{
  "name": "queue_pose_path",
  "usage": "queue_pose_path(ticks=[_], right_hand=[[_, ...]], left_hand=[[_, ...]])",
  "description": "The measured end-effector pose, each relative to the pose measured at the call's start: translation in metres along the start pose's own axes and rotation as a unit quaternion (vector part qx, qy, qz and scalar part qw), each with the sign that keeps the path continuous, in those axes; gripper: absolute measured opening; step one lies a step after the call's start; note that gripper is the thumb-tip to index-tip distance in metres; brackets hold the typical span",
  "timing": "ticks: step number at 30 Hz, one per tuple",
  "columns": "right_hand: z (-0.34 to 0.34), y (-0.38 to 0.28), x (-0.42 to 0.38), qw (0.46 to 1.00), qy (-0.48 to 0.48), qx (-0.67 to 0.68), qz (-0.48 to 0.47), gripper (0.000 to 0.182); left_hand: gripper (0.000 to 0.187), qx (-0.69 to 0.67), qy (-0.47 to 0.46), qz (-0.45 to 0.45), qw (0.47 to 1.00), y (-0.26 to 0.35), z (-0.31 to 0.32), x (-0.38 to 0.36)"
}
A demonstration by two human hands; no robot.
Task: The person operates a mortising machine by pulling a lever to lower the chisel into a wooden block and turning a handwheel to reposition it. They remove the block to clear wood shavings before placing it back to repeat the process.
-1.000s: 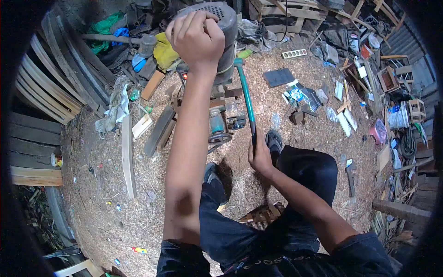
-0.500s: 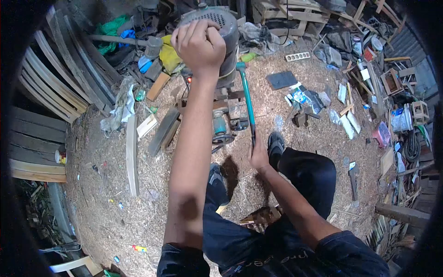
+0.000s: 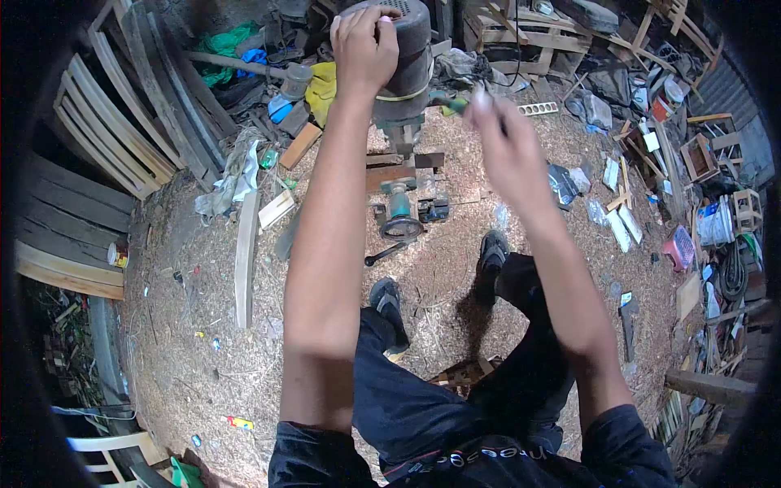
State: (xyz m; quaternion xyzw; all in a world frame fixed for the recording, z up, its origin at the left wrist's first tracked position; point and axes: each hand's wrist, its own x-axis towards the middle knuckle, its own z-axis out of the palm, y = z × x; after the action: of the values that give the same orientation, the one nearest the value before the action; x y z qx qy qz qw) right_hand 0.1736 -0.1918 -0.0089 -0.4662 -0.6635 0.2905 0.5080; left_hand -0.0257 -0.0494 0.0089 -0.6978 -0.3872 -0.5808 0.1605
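Note:
My left hand (image 3: pixel 364 61) rests with curled fingers on the top edge of a grey cylindrical motor housing (image 3: pixel 408 73), part of an upright machine. To the right, my right hand (image 3: pixel 512 154) is raised and blurred, its fingers closed round the dark end of a green lever (image 3: pixel 455 106). That lever points up towards me and is seen foreshortened. Below the motor sit a brown metal clamp bed (image 3: pixel 389 176) and a green-hubbed handwheel (image 3: pixel 400 228). A short crank with a black knob (image 3: pixel 371 261) sticks out towards my feet.
Curved wooden slats (image 3: pixel 114 114) lean at the left. A long pale board (image 3: pixel 246 260) lies on the shavings-covered floor. Wood scraps and a pink basket (image 3: pixel 679 246) are at the right. My shoes (image 3: pixel 390 309) stand before the machine.
My right hand has swung up and forward, lifting the lever from its lowered position. My left hand stays on the motor housing, and the view has shifted slightly.

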Motion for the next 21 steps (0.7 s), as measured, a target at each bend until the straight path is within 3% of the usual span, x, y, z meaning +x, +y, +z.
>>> queue_pose_path(ticks=[6,10,11,14,16,19,21], right_hand=[[0.011,-0.004,0.133,0.950,0.181,-0.062,-0.246,0.044],[0.018,0.017,0.222,0.945,0.167,-0.051,-0.276,0.044],[0.014,0.018,0.235,0.938,0.145,-0.105,-0.296,0.043],[0.014,0.000,0.252,0.949,0.137,-0.186,-0.212,0.032],[0.018,0.010,0.279,0.945,0.150,-0.205,-0.206,0.030],[0.027,0.025,0.312,0.944,0.188,-0.200,-0.186,0.032],[0.032,0.036,0.327,0.951,0.189,-0.185,-0.159,0.034]], left_hand=[[0.025,-0.053,-0.048,-0.021,0.997,0.007,-0.020,0.009],[0.021,-0.012,-0.028,-0.005,1.000,0.016,-0.028,0.023],[0.019,-0.016,-0.014,-0.007,1.000,0.014,-0.027,0.026],[0.016,-0.015,0.022,-0.011,1.000,0.010,-0.024,0.038],[0.017,-0.030,0.051,-0.017,0.998,-0.001,-0.021,0.046],[0.018,-0.148,0.043,-0.127,0.980,-0.023,-0.014,0.055],[0.019,-0.170,0.034,-0.155,0.973,-0.037,-0.013,0.056]])
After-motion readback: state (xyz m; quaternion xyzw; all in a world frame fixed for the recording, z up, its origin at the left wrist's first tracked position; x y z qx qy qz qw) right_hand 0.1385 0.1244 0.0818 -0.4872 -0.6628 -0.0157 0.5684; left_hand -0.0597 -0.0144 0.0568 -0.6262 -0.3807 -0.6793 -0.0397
